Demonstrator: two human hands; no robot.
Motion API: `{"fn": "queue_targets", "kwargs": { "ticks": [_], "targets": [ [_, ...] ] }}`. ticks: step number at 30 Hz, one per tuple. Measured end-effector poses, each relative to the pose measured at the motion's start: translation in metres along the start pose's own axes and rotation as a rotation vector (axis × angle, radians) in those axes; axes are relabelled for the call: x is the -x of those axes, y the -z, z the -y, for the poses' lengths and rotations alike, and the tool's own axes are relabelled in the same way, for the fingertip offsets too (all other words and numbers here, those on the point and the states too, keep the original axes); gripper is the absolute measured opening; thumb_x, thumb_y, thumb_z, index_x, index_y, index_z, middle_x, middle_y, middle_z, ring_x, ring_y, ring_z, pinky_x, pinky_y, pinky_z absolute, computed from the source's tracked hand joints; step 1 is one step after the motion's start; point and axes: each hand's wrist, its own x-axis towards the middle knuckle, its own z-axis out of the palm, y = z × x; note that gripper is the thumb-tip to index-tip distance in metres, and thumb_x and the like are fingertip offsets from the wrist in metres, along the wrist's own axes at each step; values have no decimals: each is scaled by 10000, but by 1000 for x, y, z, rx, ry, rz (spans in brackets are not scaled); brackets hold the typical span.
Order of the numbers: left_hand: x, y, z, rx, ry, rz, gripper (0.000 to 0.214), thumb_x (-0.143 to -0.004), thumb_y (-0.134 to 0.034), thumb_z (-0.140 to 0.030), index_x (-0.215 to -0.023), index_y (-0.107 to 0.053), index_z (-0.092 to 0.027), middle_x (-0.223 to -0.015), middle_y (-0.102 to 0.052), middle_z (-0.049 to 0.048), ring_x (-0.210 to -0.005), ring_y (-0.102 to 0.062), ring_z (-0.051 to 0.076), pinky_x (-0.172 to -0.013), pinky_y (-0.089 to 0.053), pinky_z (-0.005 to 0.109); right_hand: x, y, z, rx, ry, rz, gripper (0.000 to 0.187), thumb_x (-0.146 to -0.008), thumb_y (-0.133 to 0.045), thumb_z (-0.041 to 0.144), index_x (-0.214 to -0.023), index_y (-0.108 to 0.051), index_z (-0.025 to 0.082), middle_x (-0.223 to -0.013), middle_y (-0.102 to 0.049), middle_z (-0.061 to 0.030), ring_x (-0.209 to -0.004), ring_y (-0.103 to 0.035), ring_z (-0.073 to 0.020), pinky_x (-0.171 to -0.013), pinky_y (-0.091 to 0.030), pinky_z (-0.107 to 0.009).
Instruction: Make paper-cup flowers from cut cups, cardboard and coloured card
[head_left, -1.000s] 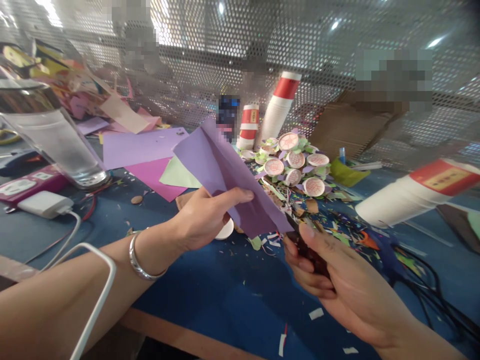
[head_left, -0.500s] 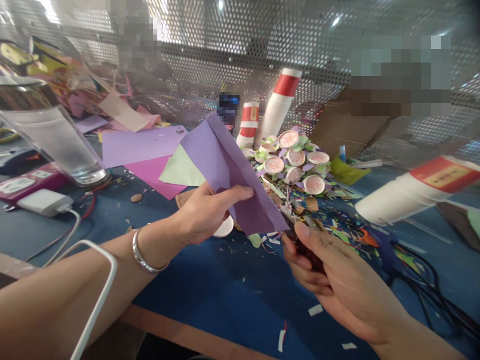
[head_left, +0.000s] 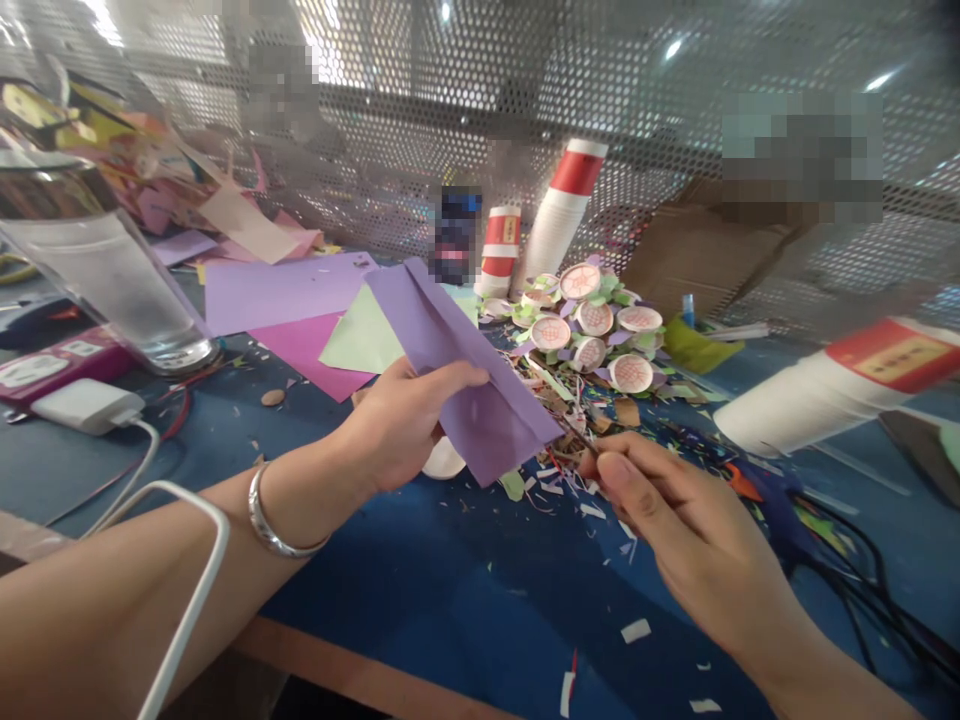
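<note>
My left hand (head_left: 397, 425) is closed on a folded purple sheet of paper (head_left: 465, 360), thumb on top, and holds it tilted above the blue table (head_left: 450, 610). A silver bangle (head_left: 274, 525) sits on that wrist. My right hand (head_left: 675, 520) is at the sheet's lower right corner with its fingers curled round a dark pair of scissors. Only the thin tip of the scissors (head_left: 581, 438) shows, touching the paper's edge. Paper scraps lie scattered under both hands.
A glass of water (head_left: 112, 290) stands at the left beside a white charger (head_left: 86, 405) whose cable (head_left: 187, 560) crosses my forearm. Behind are loose coloured sheets (head_left: 277, 290), a paper-flower cluster (head_left: 592, 330), cup stacks (head_left: 562, 220) (head_left: 832, 385), black cables (head_left: 862, 570) and a mesh wall (head_left: 525, 100).
My right hand has turned palm down and risen to the paper's corner, so the dark scissor handles are now hidden. My left hand has lowered the purple sheet slightly.
</note>
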Motion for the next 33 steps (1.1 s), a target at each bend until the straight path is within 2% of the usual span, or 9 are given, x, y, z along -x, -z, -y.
{"fn": "queue_targets", "kwargs": {
  "ticks": [4, 9, 14, 19, 26, 33],
  "targets": [
    [-2, 1, -3, 22, 35, -86, 255, -683, -822, -180, -915, -733, -123, -880, -736, 54, -789, -668, 170, -717, -538, 286, -1, 5, -3, 392, 273, -92, 246, -960, -634, 470, -951, -657, 225, -723, -637, 7, -583, -572, -125, -539, -445, -251],
    [0, -2, -2, 1, 70, -92, 217, -726, -781, -165, -933, -724, -135, -905, -728, 50, -804, -661, 165, -688, -530, 267, -3, 3, -6, 560, 481, -164, 188, -974, -647, 391, -987, -642, 204, -776, -659, -1, -606, -611, -119, -582, -482, -248],
    [2, -4, -2, -13, 96, -132, 265, -735, -785, -167, -990, -721, -137, -982, -728, 62, -847, -663, 170, -692, -532, 263, -4, 3, -6, 620, 543, -195, 180, -975, -660, 355, -1013, -638, 181, -784, -644, -7, -614, -607, -119, -591, -483, -250],
    [1, -3, -4, 45, 68, -110, 189, -721, -790, -132, -896, -721, -122, -902, -737, 66, -799, -681, 168, -687, -544, 260, -3, 4, -7, 639, 558, -202, 192, -978, -658, 361, -1013, -642, 173, -783, -640, -16, -618, -606, -130, -613, -499, -271],
    [-2, -2, -4, 59, 49, -117, 176, -706, -788, -105, -866, -716, -124, -876, -741, 60, -793, -699, 174, -690, -565, 263, -2, 5, -8, 648, 550, -214, 221, -980, -650, 379, -1027, -650, 163, -786, -643, -24, -631, -616, -142, -610, -499, -281],
    [2, -3, 0, -6, 85, -105, 243, -690, -818, -163, -910, -720, -129, -952, -750, 77, -802, -697, 184, -703, -562, 291, -3, 4, -5, 652, 583, -212, 218, -986, -644, 363, -1023, -649, 148, -774, -636, -21, -617, -607, -135, -603, -496, -272]
  ]
}}
